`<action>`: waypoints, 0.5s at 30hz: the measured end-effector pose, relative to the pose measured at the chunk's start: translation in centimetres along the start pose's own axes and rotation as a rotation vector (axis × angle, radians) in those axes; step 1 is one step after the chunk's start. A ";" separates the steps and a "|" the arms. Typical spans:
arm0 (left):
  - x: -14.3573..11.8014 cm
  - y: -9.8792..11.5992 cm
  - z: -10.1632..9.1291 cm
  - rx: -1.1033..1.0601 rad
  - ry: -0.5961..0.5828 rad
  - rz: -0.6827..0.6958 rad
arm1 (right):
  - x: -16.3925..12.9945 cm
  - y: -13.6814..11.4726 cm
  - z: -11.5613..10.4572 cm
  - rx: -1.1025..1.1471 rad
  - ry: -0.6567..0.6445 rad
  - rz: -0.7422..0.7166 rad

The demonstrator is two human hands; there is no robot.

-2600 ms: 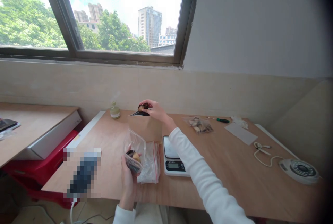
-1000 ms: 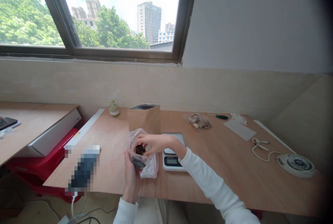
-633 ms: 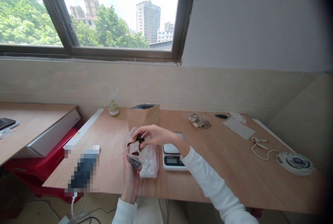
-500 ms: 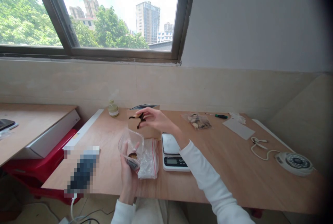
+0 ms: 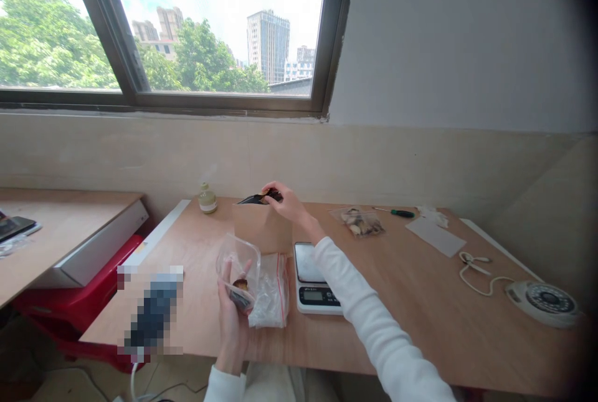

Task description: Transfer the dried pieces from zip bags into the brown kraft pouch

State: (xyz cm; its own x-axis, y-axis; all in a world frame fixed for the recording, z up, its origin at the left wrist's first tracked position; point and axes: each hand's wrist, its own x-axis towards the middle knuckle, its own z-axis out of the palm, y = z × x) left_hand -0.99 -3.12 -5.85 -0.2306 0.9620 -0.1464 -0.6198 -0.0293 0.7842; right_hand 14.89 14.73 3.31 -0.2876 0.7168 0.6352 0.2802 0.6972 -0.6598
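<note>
- Daylight from a wide window (image 5: pixel 210 22) fell across a wooden worktop (image 5: pixel 420 302) set against a pale wall.
- At the far left a phone (image 5: pixel 14 226) lay on a separate desk, with a red case (image 5: pixel 79 302) below it; a blurred dark object (image 5: pixel 152 315) sat at the worktop's near left edge.
- A small bottle (image 5: pixel 207 198) stood near the wall.
- The left hand (image 5: pixel 233 321) held up an open clear bag (image 5: pixel 238 268), fingers curled around its lower part; a few dark pieces remained inside it.
- More clear bags with red strips (image 5: pixel 271 290) lay flat just beside that hand.
- A brown paper bag (image 5: pixel 261 227) stood upright behind them, mouth open.
- The right hand (image 5: pixel 284 199) hovered at that mouth, fingers pinching a dark dried piece (image 5: pixel 272 195).
- Judged from this, a piece let go off-centre could miss the opening and fall on the worktop, and a nudge from the wrist could tip the light, unsupported paper bag.
- The clear bag was gripped low and could sag and spill.
- A kitchen scale (image 5: pixel 314 277) sat right of the bags, then a filled bag (image 5: pixel 359 222), a screwdriver (image 5: pixel 397 212), a white sheet (image 5: pixel 436 237), a cord (image 5: pixel 476 271) and a round device (image 5: pixel 546 303).
</note>
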 end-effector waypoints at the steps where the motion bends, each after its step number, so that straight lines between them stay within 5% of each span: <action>1: 0.0 0.0 0.0 0.006 -0.001 -0.002 | -0.2 -0.2 -0.2 -0.054 -0.025 -0.016; 5: -0.3 -0.1 0.3 0.026 -0.019 0.017 | -0.9 -2.1 -0.6 -0.278 -0.087 -0.077; 9: -0.5 -0.1 0.6 0.052 -0.031 0.051 | -2.7 -6.2 -0.4 -0.182 0.003 -0.056; 12: -0.5 -0.1 0.7 0.093 -0.026 0.077 | -4.5 -9.2 0.0 0.026 -0.338 0.012; 15: -0.4 -0.5 0.6 0.125 0.059 0.055 | -5.9 -10.5 0.9 -0.002 -0.716 0.089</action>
State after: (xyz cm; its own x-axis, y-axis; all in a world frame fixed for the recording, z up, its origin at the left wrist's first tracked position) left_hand -0.18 -3.30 -5.84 -0.3075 0.9422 -0.1333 -0.5078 -0.0440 0.8604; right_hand 12.81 3.17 6.11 -0.7930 0.5879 0.1597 0.3318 0.6368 -0.6960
